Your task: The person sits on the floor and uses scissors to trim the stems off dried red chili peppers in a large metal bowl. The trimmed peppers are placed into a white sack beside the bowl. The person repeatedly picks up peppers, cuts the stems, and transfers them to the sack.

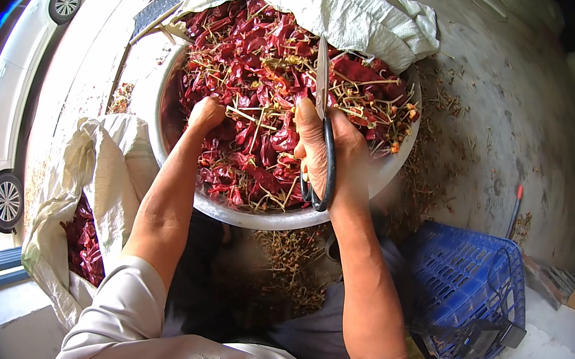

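Note:
Dried red chillies (257,81) with pale stems fill a wide metal basin (254,221) in front of me. My right hand (333,147) grips a pair of scissors (328,155) with black handles, over the right half of the heap. The blades point away from me and look closed or nearly so. At the left of the heap, my left hand (208,115) reaches down among the chillies. Its fingers are hidden, so whether it holds any is unclear. A white woven sack (339,8) lies across the basin's far rim, its mouth over the heap.
Another woven sack (114,155) with chillies stands at left. Cut stems (292,263) litter the floor between my legs and right of the basin. A blue plastic crate (463,281) sits at right, near a red-tipped rod (515,211). A white car (10,91) is parked outside.

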`<action>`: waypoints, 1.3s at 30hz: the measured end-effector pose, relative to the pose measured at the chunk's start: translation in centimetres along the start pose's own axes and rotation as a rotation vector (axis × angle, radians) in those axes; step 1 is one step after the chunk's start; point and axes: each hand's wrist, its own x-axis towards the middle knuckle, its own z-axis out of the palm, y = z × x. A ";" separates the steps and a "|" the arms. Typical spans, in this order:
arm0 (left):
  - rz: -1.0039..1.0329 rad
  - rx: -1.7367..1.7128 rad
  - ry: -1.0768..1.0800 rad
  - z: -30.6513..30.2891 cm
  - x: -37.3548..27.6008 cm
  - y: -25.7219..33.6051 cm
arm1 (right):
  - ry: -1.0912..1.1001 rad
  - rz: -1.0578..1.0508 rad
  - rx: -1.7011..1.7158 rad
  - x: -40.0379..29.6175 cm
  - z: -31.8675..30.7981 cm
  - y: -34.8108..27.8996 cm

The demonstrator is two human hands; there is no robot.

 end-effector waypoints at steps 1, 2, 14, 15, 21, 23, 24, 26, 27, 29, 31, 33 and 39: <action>-0.017 0.036 -0.030 -0.4 0.0 0.1 | -0.003 0.010 0.027 0.1 0.1 0.0; -0.021 0.019 -0.018 -0.8 -0.5 -0.2 | -0.007 0.027 0.031 0.2 0.2 -0.1; 0.565 -0.414 0.342 -11.1 -18.2 9.6 | 0.035 0.016 0.034 1.0 2.5 1.4; 0.635 -0.423 0.349 -10.6 -19.0 9.9 | 0.052 -0.021 0.020 1.0 2.9 1.6; 0.808 -0.332 0.367 -9.9 -19.7 11.3 | 0.208 -0.062 -0.052 2.3 3.4 4.4; 0.878 -0.328 0.377 -10.4 -20.0 11.5 | 0.276 -0.152 -0.127 2.8 3.1 4.2; 0.932 -0.300 0.413 -10.5 -20.2 11.6 | 0.248 -0.033 -0.143 2.7 2.7 3.2; 1.008 -0.230 0.414 -10.8 -20.4 11.8 | 0.172 -0.039 -0.036 3.8 2.6 3.9; 1.010 -0.246 0.386 -10.9 -20.3 11.6 | 0.131 -0.043 -0.001 3.9 2.7 3.5; 1.012 -0.277 0.331 -11.1 -20.0 11.0 | 0.139 -0.074 -0.098 3.2 3.0 2.9; 0.977 -0.388 0.140 -11.3 -19.7 10.5 | 0.148 -0.138 -0.051 3.4 3.2 3.2; 0.936 -0.550 0.016 -11.4 -20.1 10.3 | 0.128 -0.147 0.047 3.6 3.2 3.3; 0.325 -1.339 -0.259 -13.4 -20.1 10.3 | 0.109 -0.246 0.010 2.9 3.6 2.5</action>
